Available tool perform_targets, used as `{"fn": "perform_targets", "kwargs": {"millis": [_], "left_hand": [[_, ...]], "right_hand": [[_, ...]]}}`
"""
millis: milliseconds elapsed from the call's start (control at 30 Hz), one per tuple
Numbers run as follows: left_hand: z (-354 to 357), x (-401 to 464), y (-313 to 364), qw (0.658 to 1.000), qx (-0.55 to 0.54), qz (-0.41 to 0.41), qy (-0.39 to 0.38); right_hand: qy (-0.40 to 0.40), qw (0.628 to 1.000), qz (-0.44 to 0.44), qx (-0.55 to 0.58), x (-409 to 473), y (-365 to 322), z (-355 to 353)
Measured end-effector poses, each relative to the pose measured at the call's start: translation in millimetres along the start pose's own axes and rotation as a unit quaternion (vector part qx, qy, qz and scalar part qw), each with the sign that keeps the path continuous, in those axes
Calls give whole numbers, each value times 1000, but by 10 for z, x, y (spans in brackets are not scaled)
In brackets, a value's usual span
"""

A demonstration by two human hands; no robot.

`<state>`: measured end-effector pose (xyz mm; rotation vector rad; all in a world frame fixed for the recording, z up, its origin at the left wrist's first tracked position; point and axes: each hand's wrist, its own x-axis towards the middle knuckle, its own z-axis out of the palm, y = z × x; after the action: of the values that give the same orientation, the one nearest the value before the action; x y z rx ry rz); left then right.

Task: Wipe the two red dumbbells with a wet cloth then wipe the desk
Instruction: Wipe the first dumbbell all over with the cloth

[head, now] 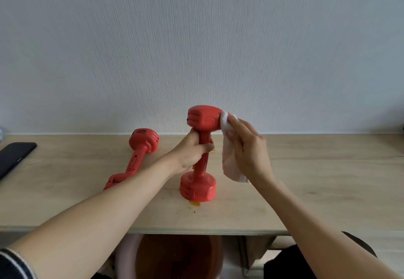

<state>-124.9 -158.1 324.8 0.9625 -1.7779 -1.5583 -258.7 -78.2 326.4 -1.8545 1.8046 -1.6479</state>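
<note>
Hiding second dumbbell's (140, 154) near end: left forearm (113, 195).

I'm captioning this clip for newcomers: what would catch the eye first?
First, the upright red dumbbell at the desk's middle, gripped by the left hand while the right hand presses a white cloth to its top. Left of it lies a second dumbbell, with orange stains in front.

Upright dumbbell (201, 154) mid-surface (306, 180), standing on one end. Second dumbbell (135, 158) lying flat to its left. Cloth (229, 147) against upright one's top, right side. Phone (13, 158) far left. Basin (175, 257) beneath the surface's front edge.
</note>
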Motion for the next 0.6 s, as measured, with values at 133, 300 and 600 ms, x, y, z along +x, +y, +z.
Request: {"fn": "perform_targets", "kwargs": {"millis": [133, 300, 600], "left_hand": [[-19, 4, -2, 1000, 18, 6, -5], [21, -1, 2, 1000, 22, 1, -9], [-30, -48, 32, 1000, 12, 0, -18]], "right_hand": [[-21, 988, -75, -136, -1, -238, -18], [-32, 990, -23, -137, 39, -182, -55], [-40, 993, 64, -93, 54, -17, -70]]}}
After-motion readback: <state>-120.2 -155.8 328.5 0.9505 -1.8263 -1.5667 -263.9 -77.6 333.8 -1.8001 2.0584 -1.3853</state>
